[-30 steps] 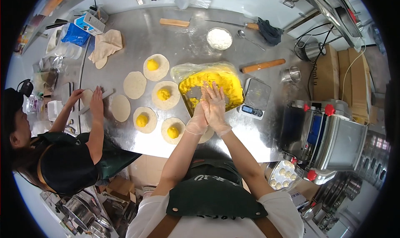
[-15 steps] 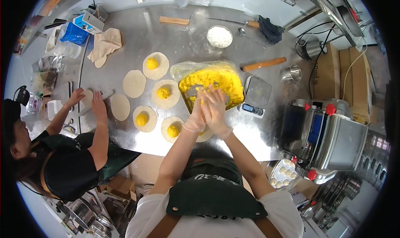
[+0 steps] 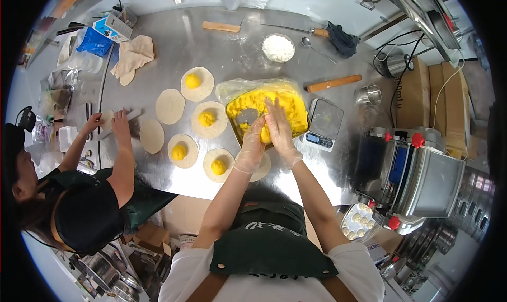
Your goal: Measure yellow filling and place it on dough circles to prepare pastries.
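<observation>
Between my two gloved hands is a ball of yellow filling (image 3: 265, 135). My left hand (image 3: 251, 147) is cupped under and around its left side. My right hand (image 3: 281, 128), fingers straight and together, presses the ball from the right. Both are over the near side of a metal tray (image 3: 243, 138), lined with clear plastic and holding mashed yellow filling (image 3: 285, 97). To the left lie round dough wrappers, some with a yellow ball on them, such as this dough wrapper (image 3: 218, 164); one bare wrapper (image 3: 261, 168) is partly behind my left wrist.
Right of the tray stands a digital scale (image 3: 324, 123), with a rolling pin (image 3: 335, 83) beyond it. A bowl of white flour (image 3: 278, 47), a spoon (image 3: 317, 48) and a long knife (image 3: 296, 28) lie farther back. At the left a co-worker (image 3: 79, 207) handles dough; a dough machine (image 3: 417, 170) stands right.
My hands have come apart slightly from being pressed closely together, so the yellow ball now shows between them. The co-worker's hands have shifted slightly.
</observation>
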Tool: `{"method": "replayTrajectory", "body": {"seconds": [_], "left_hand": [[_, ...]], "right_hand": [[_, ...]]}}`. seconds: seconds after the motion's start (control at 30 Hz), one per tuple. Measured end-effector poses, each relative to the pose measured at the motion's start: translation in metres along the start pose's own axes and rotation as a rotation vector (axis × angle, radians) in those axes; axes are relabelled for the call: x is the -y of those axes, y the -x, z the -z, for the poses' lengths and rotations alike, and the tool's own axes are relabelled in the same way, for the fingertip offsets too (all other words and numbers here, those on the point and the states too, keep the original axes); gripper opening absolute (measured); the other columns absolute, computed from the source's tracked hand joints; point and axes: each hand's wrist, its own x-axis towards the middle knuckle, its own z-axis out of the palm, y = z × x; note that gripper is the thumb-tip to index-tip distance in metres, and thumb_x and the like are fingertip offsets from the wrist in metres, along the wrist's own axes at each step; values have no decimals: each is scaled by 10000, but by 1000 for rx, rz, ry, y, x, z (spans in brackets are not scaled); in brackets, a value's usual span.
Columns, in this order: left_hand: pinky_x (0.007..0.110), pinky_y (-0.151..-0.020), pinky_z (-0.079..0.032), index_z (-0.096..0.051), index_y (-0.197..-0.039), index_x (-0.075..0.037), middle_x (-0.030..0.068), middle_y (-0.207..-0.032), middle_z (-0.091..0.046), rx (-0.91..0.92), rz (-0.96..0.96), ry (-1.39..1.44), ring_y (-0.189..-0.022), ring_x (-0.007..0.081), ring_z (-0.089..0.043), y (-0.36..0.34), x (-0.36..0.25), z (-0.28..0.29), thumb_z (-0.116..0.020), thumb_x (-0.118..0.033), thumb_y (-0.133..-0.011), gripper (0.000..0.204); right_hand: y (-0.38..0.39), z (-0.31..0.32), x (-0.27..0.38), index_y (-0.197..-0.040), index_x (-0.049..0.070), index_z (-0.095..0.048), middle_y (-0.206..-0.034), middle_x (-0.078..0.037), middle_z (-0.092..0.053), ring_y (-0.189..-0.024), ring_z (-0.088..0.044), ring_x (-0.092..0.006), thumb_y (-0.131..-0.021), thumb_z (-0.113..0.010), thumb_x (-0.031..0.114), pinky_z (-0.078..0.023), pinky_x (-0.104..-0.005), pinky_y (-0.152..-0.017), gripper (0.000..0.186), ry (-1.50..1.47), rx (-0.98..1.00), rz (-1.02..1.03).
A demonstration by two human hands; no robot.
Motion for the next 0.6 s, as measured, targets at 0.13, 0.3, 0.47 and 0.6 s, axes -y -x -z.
{"method": "replayTrajectory", "body": {"seconds": [0.13, 0.3, 0.47, 0.6], "left_hand": [[393, -1121, -331, -368, -1451, -92, 81, -1462, -412, -18, 118, 383, -1344, 235, -398, 7, -20, -15, -281, -503, -1028, 596], [391, -1117, -329, -358, -1464, -136, 76, -1473, -408, 206, 254, 621, -1344, 239, -398, 6, -14, -2, -280, -506, -1029, 576], [367, -1088, -367, -379, -1439, -92, 78, -1430, -444, -37, 177, 350, -1306, 216, -438, 7, -6, -20, -367, -366, -1040, 483], [351, -1062, -394, -390, -1425, -74, 81, -1386, -474, -9, 75, 270, -1281, 204, -461, 3, 0, -18, -405, -271, -1037, 435]], "right_hand": [[18, -8, 4, -1299, 32, -554, -1391, -163, -506, -1419, -275, -366, -1012, -370, 295, -205, -513, -1150, 430, 145, 7, 124], [34, -24, 16, -1294, 2, -557, -1419, -149, -486, -1418, -249, -412, -1004, -390, 295, -189, -532, -1150, 445, 236, -120, 223], [-2, 1, -6, -1280, -7, -568, -1417, -153, -488, -1409, -291, -361, -1006, -372, 282, -133, -502, -1172, 444, 380, -151, 64], [-1, -1, -7, -1304, 13, -553, -1380, -155, -520, -1386, -354, -300, -1010, -353, 277, -146, -475, -1177, 443, 290, 73, 29]]}}
